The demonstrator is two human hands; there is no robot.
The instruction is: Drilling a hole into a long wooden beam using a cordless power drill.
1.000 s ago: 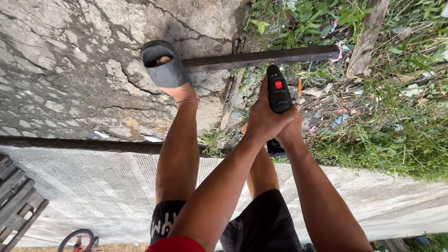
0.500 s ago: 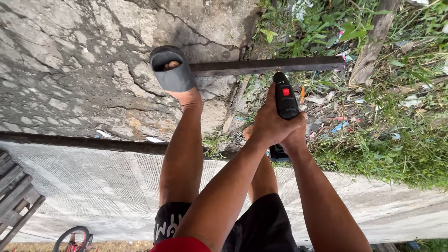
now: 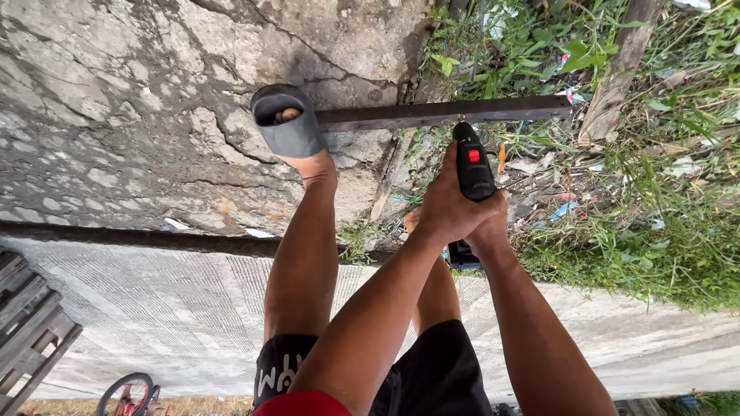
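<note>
Drill [image 3: 472,163], black with a red button on its back, points down at a dark metal bar [image 3: 439,113], its tip meeting the bar's upper face near the middle of the length. Both hands wrap the drill's handle: the left hand [image 3: 443,206] has its grip clenched around the body from the left, thumb running up beside the casing, and the right hand [image 3: 487,222] is clenched on the handle just behind and below it. The bar lies across the edge where the cracked concrete ground [image 3: 116,115] meets weedy, littered grass [image 3: 640,208]. A grey sandal [image 3: 285,122] on the person's foot stands on the bar's left end.
</note>
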